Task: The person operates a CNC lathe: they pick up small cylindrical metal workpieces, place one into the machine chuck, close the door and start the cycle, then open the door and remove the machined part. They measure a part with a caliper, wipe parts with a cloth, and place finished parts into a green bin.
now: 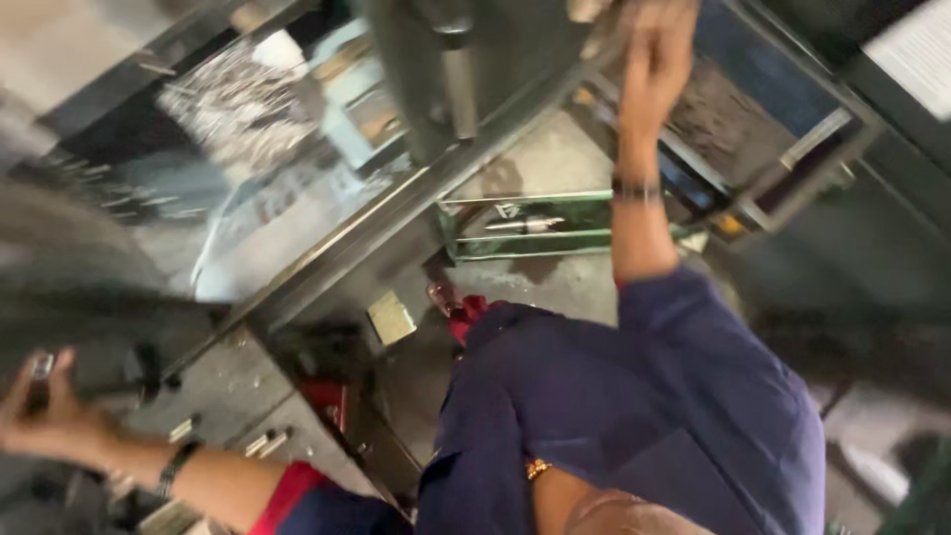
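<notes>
Basically a blurry downward look at a machine shop spot, head camera tilted hard. Left hand sits at the lower left edge, fingers curled shut around a dark lever handle with a small shiny tip poking out above the thumb; grip is pressed closed on it. Dark wristband on that wrist, red cuff under a blue sleeve. Right hand is stretched up to the top of frame, reaching onto the grey machine frame near its upper edge; motion blur there, so cannot tell if that grip is spread or clamped, nor exactly what it touches. Dark band on the right wrist, blue sleeve filling the lower middle. Between the arms, a green tray lies on the concrete floor with a pale metal rod inside. Left of it, a glossy metal sheet slopes along the machine. A small pale square block sits below the frame, near a red piece. Grey bench with drawer pulls sits just right of the left hand.
</notes>
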The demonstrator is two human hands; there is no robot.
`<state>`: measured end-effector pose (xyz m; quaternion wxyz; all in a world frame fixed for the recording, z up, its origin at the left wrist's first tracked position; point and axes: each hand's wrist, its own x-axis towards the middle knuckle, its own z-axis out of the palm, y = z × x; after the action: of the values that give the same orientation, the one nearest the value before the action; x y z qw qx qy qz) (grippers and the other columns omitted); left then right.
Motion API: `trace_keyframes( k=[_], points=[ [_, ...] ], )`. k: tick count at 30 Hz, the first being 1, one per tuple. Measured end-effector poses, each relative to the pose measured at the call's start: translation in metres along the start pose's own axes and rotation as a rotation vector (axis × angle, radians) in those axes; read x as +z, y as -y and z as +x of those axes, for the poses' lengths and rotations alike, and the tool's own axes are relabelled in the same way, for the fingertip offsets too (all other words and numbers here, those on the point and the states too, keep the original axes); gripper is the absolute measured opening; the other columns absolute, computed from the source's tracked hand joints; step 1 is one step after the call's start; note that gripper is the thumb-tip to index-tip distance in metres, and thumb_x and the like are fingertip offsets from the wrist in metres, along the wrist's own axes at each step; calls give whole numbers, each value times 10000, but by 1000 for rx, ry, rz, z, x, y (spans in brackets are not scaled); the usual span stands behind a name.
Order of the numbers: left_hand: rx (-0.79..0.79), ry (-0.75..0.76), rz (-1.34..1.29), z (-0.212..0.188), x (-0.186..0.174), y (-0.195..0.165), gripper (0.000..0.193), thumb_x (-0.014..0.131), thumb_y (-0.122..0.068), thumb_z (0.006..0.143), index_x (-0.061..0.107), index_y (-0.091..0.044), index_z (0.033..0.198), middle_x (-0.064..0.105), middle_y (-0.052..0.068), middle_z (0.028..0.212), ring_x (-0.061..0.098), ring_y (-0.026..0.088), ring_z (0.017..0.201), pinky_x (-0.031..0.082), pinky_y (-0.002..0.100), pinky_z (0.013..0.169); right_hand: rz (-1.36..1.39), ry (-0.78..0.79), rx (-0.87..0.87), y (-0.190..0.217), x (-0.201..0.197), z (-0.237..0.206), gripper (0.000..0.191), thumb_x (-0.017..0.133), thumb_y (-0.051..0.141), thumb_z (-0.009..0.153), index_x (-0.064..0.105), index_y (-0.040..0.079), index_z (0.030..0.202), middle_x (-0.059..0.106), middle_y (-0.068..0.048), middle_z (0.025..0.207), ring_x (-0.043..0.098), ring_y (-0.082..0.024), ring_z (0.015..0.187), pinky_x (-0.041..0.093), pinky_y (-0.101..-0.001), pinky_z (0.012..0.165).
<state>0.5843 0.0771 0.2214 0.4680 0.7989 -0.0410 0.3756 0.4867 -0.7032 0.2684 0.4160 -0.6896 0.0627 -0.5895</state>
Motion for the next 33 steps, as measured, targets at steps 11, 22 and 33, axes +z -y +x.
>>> trace_keyframes(
  k=[11, 22, 33],
  points=[
    [50, -271, 398, -13, 25, -14, 470, 1013, -69, 702, 889, -111, 1153, 482, 170, 1140, 541, 334, 1015, 496, 452, 903, 262, 1676, 95, 56, 99, -287, 352, 656, -2, 794, 754, 84, 1121, 717, -123, 1160, 699, -313, 1017, 570, -401, 860],
    [13, -319, 675, -32, 34, -3, 397, 996, -122, 744, 864, -147, 1117, 524, 101, 1073, 576, 369, 1036, 511, 494, 917, 667, 1541, 355, 74, 275, -257, 409, 658, -7, 875, 675, 46, 1279, 707, -79, 1164, 673, -163, 987, 563, -306, 868],
    [158, -496, 738, -46, 37, 25, 197, 890, -259, 971, 858, -179, 1149, 532, 189, 1394, 594, 393, 1176, 530, 510, 910, 1324, 816, 992, 148, 550, -203, 348, 749, 161, 930, 660, 69, 1253, 663, -119, 1333, 608, -233, 1292, 483, -337, 1139]
  ],
)
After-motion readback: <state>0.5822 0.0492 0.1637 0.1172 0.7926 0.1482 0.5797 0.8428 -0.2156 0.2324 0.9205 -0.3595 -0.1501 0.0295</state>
